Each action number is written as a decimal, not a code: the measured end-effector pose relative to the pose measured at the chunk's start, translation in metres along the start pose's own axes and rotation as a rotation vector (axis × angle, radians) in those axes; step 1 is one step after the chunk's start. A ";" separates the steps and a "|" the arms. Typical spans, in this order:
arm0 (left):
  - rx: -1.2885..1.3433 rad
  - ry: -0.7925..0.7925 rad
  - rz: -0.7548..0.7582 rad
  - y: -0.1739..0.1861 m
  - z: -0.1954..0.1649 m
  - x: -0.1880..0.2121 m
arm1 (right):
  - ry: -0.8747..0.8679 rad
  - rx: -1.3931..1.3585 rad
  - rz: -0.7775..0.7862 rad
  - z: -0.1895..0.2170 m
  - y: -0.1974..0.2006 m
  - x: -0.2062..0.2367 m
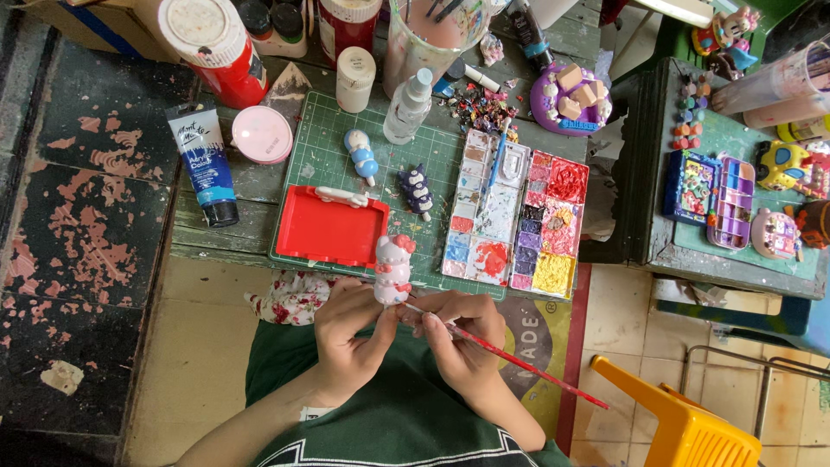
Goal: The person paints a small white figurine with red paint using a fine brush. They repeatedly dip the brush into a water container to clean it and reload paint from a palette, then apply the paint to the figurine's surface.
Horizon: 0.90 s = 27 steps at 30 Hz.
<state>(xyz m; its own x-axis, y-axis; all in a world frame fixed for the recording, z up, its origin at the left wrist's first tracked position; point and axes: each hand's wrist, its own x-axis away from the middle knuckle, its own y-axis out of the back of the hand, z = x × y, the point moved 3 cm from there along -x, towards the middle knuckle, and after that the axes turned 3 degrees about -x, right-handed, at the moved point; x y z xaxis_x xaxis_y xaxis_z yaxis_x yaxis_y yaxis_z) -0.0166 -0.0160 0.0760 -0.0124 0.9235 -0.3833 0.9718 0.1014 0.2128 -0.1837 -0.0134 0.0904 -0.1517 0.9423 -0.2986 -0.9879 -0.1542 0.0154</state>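
My left hand (350, 333) grips a small white cat-shaped figurine (393, 270) with red and pink details, held upright over my lap. In my right hand (458, 335) is a thin red-handled paintbrush (510, 355), its tip touching the lower part of the figurine and its handle running down to the right. Just beyond the hands a red tray (331, 227) lies on a green cutting mat (380, 164). A paint palette (517, 220) with many coloured wells sits to the right of the tray.
On the mat lie a blue and white figurine (361, 156) and a dark purple one (417, 190). A blue paint tube (207, 164), a red jar (220, 52), a spray bottle (408, 105) and a pink lid (261, 134) stand around it. A yellow stool (683, 424) sits at lower right.
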 end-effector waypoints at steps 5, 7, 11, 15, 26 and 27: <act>0.003 -0.012 -0.005 0.001 -0.001 -0.001 | -0.005 -0.003 -0.010 -0.001 -0.001 0.001; 0.003 -0.009 0.000 0.002 -0.001 -0.001 | -0.017 0.003 -0.017 -0.001 -0.001 0.001; 0.000 -0.004 0.006 0.002 -0.002 -0.002 | 0.007 -0.001 -0.019 -0.003 -0.001 0.003; 0.007 -0.023 0.003 0.003 -0.003 -0.002 | 0.021 -0.045 -0.028 -0.005 -0.001 0.005; -0.010 -0.016 0.002 0.001 -0.002 -0.001 | 0.001 -0.017 -0.029 -0.006 0.000 0.005; -0.011 -0.018 0.001 0.002 -0.002 -0.001 | 0.000 -0.015 -0.029 -0.005 -0.001 0.005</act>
<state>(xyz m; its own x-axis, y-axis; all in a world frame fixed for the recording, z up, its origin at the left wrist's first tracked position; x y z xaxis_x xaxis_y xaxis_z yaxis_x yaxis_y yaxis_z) -0.0155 -0.0161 0.0786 -0.0068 0.9171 -0.3987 0.9692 0.1042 0.2231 -0.1835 -0.0102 0.0837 -0.1231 0.9464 -0.2985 -0.9913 -0.1314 -0.0077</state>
